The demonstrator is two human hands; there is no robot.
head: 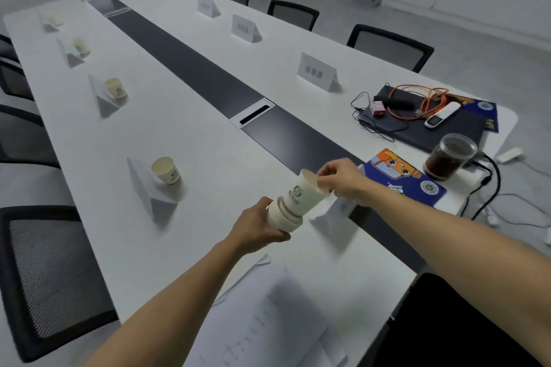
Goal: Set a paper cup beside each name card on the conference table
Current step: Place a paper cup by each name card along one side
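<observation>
My left hand (258,225) grips the base of a tilted stack of white paper cups (283,214) above the near end of the white conference table (208,176). My right hand (340,180) pinches the rim of the top cup (304,191), which sticks partway out of the stack. A name card (334,214) stands just behind the stack, partly hidden. Along the left side, name cards (146,188) each have a paper cup (167,171) beside them; another cup (116,89) stands farther up. Name cards on the right side (317,71) have no cups.
Printed sheets (262,316) lie at the near edge. At the right are a dark jar (450,156), a colourful booklet (402,179), a laptop (447,125) with orange cable and remote. Black mesh chairs (50,277) line both sides. A dark strip (193,71) runs down the middle.
</observation>
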